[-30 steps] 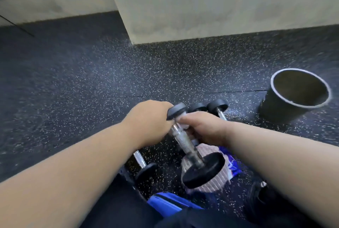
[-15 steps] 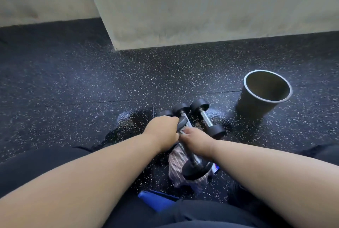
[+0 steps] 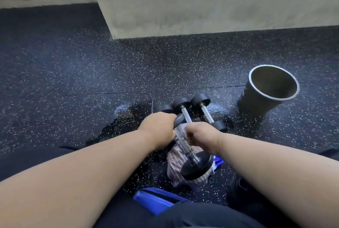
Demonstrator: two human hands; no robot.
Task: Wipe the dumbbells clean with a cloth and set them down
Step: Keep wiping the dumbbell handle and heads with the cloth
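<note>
Now both hands — left hand (image 3: 159,129), right hand (image 3: 201,136) — clamp the knurled-steel, rubber-ended dumbbell (image 3: 190,156) over striped cloth (image 3: 176,165).

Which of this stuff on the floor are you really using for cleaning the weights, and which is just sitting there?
In use:
- left hand gripping the top end of the dumbbell
- right hand rubbing its handle with the cloth
- dumbbells on the floor, part of the job

Just sitting there:
- round bin
- blue thing near the legs
- wall

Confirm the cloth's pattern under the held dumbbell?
Pale cloth with thin dark stripes; head view shows it best.
</note>
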